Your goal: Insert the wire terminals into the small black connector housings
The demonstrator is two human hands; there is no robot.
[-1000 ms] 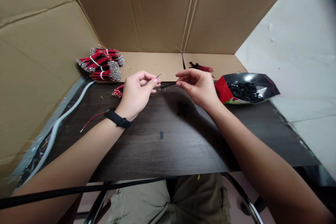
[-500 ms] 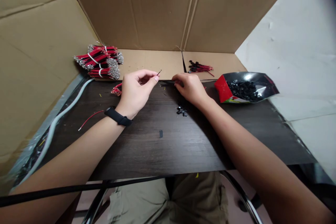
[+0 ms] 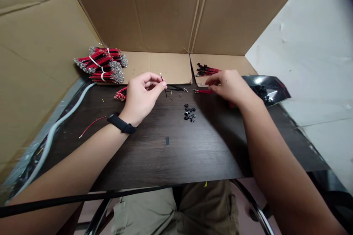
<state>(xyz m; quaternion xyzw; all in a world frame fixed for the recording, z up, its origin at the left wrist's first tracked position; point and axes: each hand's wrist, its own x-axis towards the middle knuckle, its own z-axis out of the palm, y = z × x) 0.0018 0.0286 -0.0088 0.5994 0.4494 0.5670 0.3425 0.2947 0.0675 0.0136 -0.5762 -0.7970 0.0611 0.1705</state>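
Note:
My left hand (image 3: 146, 93), with a black band on the wrist, pinches a thin black wire (image 3: 166, 93) upright between thumb and fingertips. My right hand (image 3: 227, 86) hovers over the red wires (image 3: 202, 91) at the back of the table, its thumb and index finger slightly apart. Whether it touches the wires I cannot tell. Between the hands lie black wires (image 3: 178, 88) with metal terminals at their ends. Small black connector housings (image 3: 189, 113) sit in a loose group in front of them.
Tied bundles of red and black wires (image 3: 100, 64) are stacked at the back left. Wires with black connectors (image 3: 206, 70) lie on cardboard at the back right. Behind my right hand stands a black box (image 3: 271, 87) of housings. A single red wire (image 3: 92, 125) rests at left.
My right hand has moved right, from the black wires to the red ones, uncovering both. My left hand stays in place, and the wire in it now points more upright.

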